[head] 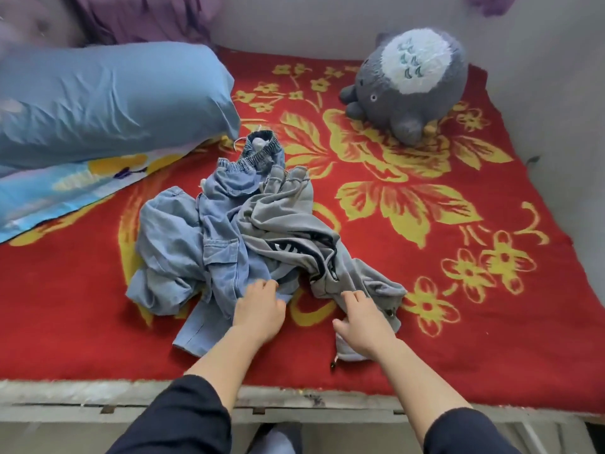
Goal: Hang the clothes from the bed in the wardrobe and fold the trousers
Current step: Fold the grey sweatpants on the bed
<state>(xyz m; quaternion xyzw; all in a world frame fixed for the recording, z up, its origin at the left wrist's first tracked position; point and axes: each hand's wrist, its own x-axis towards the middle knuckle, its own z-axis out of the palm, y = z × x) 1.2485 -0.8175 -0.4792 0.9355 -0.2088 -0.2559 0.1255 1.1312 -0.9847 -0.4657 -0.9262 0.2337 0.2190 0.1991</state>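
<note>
Denim trousers (196, 244), light blue, crumpled near the middle of the bed (294, 401) on a red blanket (425, 339) with yellow flowers; elastic waistband toward the far side, one leg end toward the near edge. Lying tangled across their right part: grey garment (288, 221) with dark lettering, kind not readable, free end trailing toward the near right.

Both hands down on the heap. Left hand (260, 309) on the near denim leg, fingers curled into the cloth. Right hand (361, 321) on the near end of the grey garment, fingers bent down onto it, thumb held apart to the left; pinching or merely pressing, impossible to tell.

Step in hand, as judged: separating the two pieces before any folding or hanging. To do it well: hold the denim down with the left hand and draw the grey garment away to the right by its free end, slowly, watching for a leg or cord caught in the other piece and taking care not to drag the blanket along. Then spread the trousers flat, legs matched seam to seam, before the first fold.

Containers: none in view; wardrobe outside the frame, contents therefore unknown. Far left: blue pillow (108, 99). Far right: grey plush toy (409, 83), well apart from the clothes.
</note>
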